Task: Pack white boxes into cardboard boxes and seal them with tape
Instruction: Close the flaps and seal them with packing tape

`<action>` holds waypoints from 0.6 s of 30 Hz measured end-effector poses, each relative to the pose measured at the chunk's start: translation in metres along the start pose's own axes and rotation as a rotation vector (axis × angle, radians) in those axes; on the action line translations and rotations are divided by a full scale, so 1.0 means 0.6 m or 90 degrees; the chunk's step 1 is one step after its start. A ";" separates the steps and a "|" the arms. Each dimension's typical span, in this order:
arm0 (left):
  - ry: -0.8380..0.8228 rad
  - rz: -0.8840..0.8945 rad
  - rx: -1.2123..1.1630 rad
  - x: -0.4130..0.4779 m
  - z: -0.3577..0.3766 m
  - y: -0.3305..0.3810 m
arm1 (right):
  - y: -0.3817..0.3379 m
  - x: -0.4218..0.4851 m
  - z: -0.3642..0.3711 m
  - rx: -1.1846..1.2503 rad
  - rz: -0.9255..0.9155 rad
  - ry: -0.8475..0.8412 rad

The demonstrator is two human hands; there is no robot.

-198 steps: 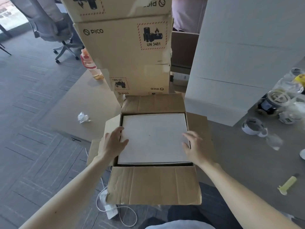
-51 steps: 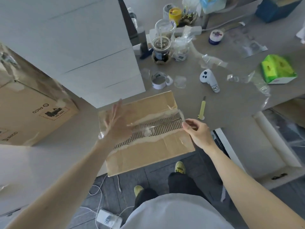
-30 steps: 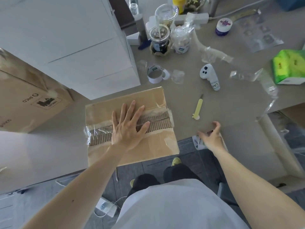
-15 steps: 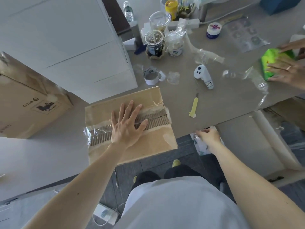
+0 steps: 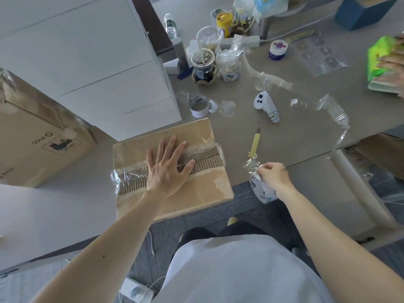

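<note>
A closed cardboard box (image 5: 207,193) lies at the near edge of the table (image 5: 306,132), its top torn along the seam and partly covered by clear tape. My left hand (image 5: 166,171) presses flat on the box top with fingers spread. My right hand (image 5: 273,178) grips a roll of clear tape (image 5: 260,191) just off the table edge, right of the box, with a loose tape end sticking up from the roll. Tall stacked white boxes (image 5: 87,62) stand behind the cardboard box.
Another printed cardboard box (image 5: 32,136) sits at the left. A yellow cutter (image 5: 254,143), a white controller (image 5: 265,106), a second tape roll (image 5: 199,106), cups, jars and crumpled plastic film (image 5: 332,114) cover the table. Another person's hand rests on a green pack (image 5: 380,57) at far right.
My right hand has come up from below the table edge holding the tape roll, now level with the box. My left hand stays flat on the box top.
</note>
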State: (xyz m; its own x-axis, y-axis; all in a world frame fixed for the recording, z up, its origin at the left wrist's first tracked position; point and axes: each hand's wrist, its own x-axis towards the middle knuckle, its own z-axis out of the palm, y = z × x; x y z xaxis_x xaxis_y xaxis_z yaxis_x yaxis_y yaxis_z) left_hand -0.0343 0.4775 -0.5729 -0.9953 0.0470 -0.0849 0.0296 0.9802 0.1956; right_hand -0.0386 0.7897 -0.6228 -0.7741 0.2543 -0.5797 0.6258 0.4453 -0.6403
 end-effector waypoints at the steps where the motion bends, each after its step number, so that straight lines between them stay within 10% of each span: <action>1: 0.001 0.001 -0.003 0.000 0.001 -0.001 | -0.019 -0.014 -0.013 0.025 -0.034 0.012; 8: -0.031 -0.067 -0.115 0.014 -0.042 0.021 | -0.160 -0.102 -0.104 0.119 -0.273 -0.173; 14: -0.262 -0.140 -0.853 0.010 -0.148 0.066 | -0.256 -0.170 -0.069 0.041 -0.398 -0.344; 18: -0.287 -0.075 -0.967 -0.019 -0.173 0.018 | -0.304 -0.190 -0.015 -0.025 -0.443 -0.374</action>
State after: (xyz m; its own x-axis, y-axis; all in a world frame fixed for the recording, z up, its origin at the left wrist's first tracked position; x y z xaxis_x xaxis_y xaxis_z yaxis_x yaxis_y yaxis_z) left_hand -0.0324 0.4678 -0.4681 -0.8695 0.3094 -0.3849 -0.4326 -0.1010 0.8959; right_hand -0.0653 0.6870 -0.4353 -0.7957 -0.5565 -0.2391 0.0231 0.3667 -0.9301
